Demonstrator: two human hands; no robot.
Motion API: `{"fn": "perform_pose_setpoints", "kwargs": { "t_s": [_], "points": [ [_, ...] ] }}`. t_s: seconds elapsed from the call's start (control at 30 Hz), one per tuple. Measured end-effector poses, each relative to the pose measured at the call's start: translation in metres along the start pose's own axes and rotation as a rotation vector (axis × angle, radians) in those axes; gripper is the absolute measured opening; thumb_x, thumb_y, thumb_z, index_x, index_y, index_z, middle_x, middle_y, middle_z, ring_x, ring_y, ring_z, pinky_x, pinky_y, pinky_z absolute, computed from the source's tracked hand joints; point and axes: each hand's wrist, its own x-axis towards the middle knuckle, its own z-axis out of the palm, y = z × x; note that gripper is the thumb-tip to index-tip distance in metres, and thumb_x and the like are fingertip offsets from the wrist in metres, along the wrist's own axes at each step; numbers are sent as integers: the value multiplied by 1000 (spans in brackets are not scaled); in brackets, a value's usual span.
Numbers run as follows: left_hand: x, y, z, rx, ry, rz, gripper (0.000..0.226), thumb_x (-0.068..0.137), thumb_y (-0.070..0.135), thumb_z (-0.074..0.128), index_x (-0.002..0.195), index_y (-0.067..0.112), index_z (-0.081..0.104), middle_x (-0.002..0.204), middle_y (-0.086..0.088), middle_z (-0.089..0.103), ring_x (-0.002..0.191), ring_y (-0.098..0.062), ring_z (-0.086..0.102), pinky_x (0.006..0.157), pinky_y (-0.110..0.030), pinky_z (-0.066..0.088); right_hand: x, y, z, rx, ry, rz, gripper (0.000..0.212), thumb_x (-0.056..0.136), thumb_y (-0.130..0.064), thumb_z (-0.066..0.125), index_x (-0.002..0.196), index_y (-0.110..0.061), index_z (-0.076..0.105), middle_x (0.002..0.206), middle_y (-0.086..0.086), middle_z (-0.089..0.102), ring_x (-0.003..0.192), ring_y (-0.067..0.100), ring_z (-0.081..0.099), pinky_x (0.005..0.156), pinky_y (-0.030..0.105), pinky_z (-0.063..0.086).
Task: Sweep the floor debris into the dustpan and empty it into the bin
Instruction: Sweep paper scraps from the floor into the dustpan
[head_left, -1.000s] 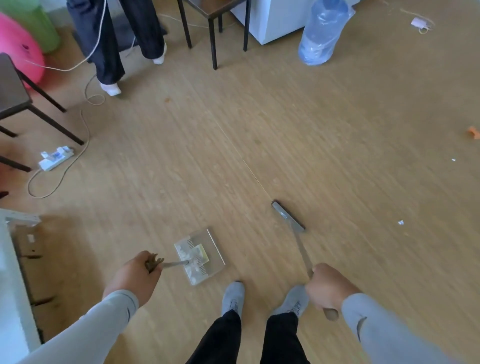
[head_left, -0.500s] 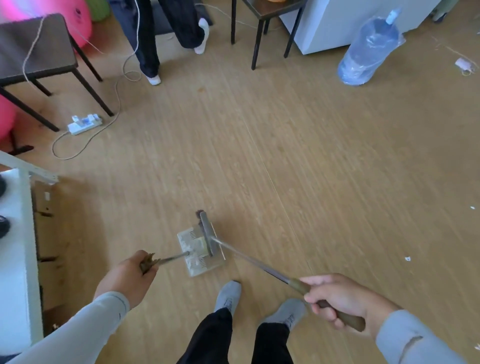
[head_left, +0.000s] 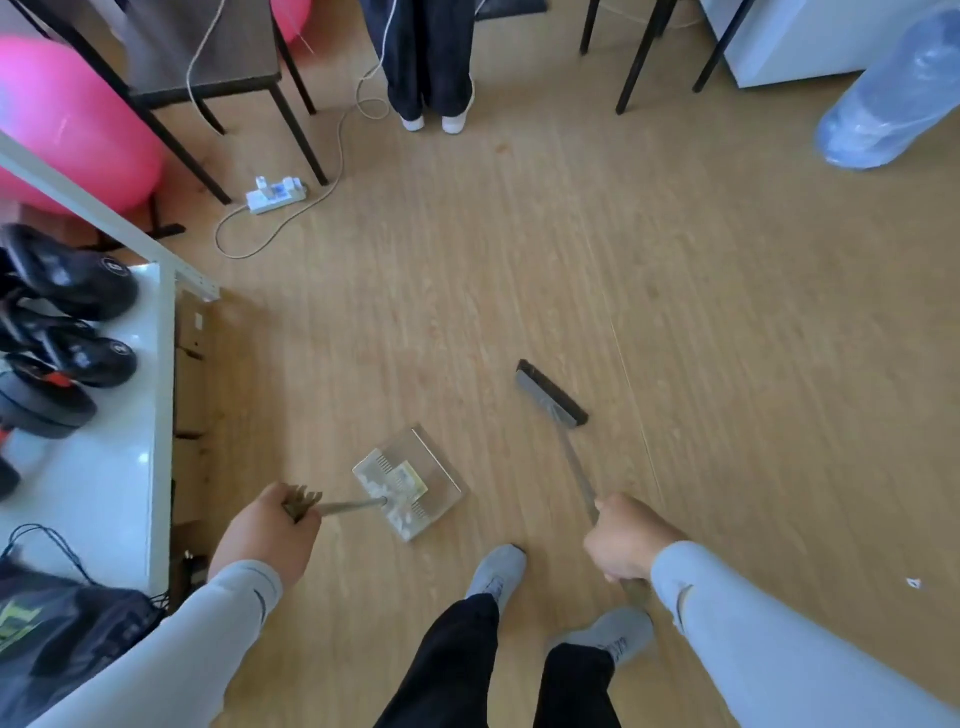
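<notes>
**Pan loaded, brush off to the side**

From where I stand, the left hand (head_left: 262, 540) is wrapped around the handle of the dustpan (head_left: 410, 480), which sits near the person's feet with pale debris (head_left: 387, 491) already heaped in it. The right hand (head_left: 626, 540) grips the broom (head_left: 551, 394) shaft; the brush head is well apart from the pan's lip, out to the right. One white scrap (head_left: 914, 583) lies on the floor (head_left: 727, 312) far right. I'd say the thing now is to keep the pan level so nothing spills, drag the scrap in with short, low strokes, then carry it to the bin, which I cannot see from here.
</notes>
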Motion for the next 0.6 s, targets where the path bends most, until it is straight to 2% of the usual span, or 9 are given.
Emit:
{"fn": "perform_pose_setpoints", "kwargs": {
  "t_s": [0.07, 0.13, 0.17, 0.27, 0.37, 0.47, 0.6],
  "points": [
    [-2, -3, 1, 3, 10, -6, 15, 96, 34, 62, 106, 24, 56, 80, 1, 69, 67, -22, 68, 65, -40, 61, -10, -10, 27, -36, -76, -43, 60, 85, 4, 57, 144, -1, 50, 112, 15, 73, 102, 29, 73, 83, 33, 57],
    [-3, -5, 2, -2, 2, -15, 15, 95, 34, 62, 106, 24, 56, 79, 1, 69, 67, -22, 69, 66, -42, 62, -25, -15, 46, -69, -128, -115, 59, 89, 0, 57, 147, -6, 47, 105, 7, 70, 98, 25, 71, 88, 35, 60],
    [-4, -5, 2, -9, -4, -19, 16, 95, 34, 62, 106, 24, 57, 78, 1, 69, 66, -22, 69, 66, -42, 63, -33, -16, 49, -77, -152, -145, 61, 90, -1, 55, 150, -8, 45, 98, 4, 67, 92, 22, 70, 84, 34, 60],
    [-7, 0, 1, -22, -17, -23, 20, 96, 35, 61, 111, 23, 58, 80, 1, 69, 69, -21, 69, 68, -41, 62, -44, -7, 42, 55, -254, -133, 79, 88, -4, 52, 161, -24, 30, 80, 2, 65, 60, 12, 59, 56, 23, 47],
    [-10, 15, -3, -23, -62, -6, 31, 96, 34, 61, 123, 18, 61, 88, 0, 68, 75, -22, 66, 69, -36, 58, -46, 19, 18, 318, -270, -63, 72, 89, -9, 59, 157, -27, 41, 73, 3, 63, 45, 9, 47, 47, 23, 40],
    [-12, 38, -10, 6, -74, 58, 42, 95, 36, 62, 133, 18, 60, 99, 0, 68, 87, -24, 65, 76, -35, 55, -66, 56, 1, 467, -265, -47, 67, 91, -8, 59, 154, -25, 43, 70, 3, 62, 45, 8, 45, 44, 22, 37],
    [-21, 86, -14, 98, -87, 192, 43, 94, 37, 62, 134, 21, 61, 97, -1, 69, 83, -26, 66, 75, -34, 56, -95, 115, -7, 618, -168, -27, 49, 88, -11, 59, 135, -25, 59, 68, 2, 60, 46, 9, 45, 46, 23, 37]
  ]
}}
